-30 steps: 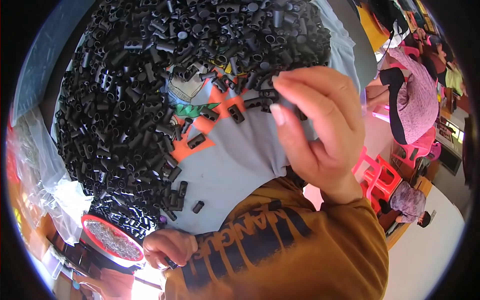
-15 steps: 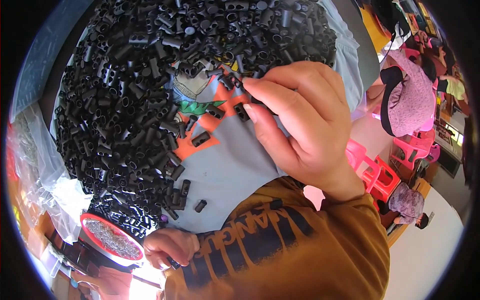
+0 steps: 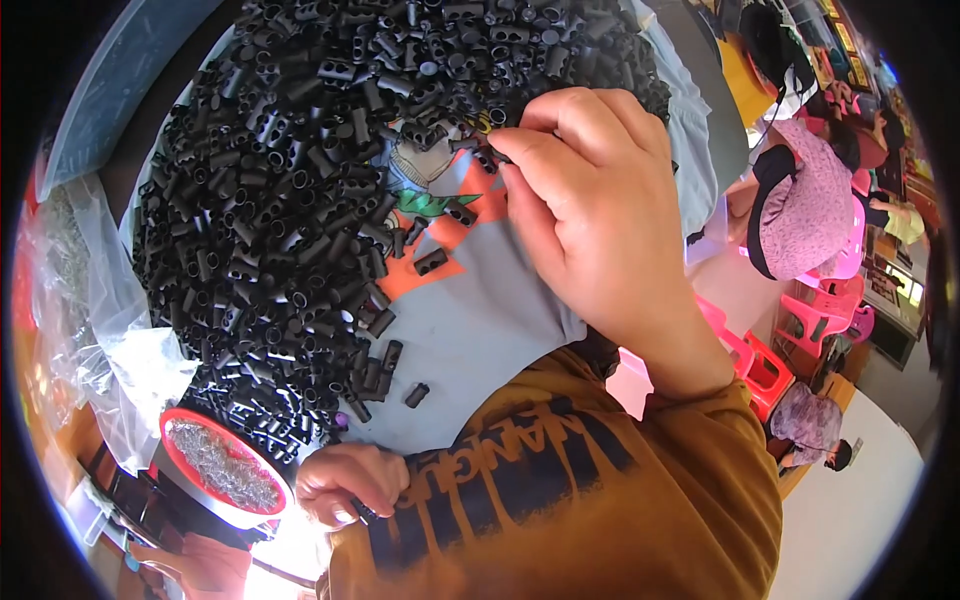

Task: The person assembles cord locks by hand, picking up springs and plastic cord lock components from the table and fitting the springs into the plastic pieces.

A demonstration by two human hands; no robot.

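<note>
At seven o'clock, the left hand (image 3: 348,480) held a black piece (image 3: 366,514). At one, the right hand (image 3: 605,190) had its fingers close together, maybe pinching another.

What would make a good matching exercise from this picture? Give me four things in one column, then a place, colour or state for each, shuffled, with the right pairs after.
Column one
1. Left hand
2. Red-rimmed basin
3. Right hand
4. Long-sleeved top

Column two
A. Brown, with dark print on it
B. Thumb and forefinger near the cloth's coloured picture
C. Curled, a small black piece in its grip
D. Holds a clear, silvery heap

Right pairs: 1-C, 2-D, 3-B, 4-A
</note>
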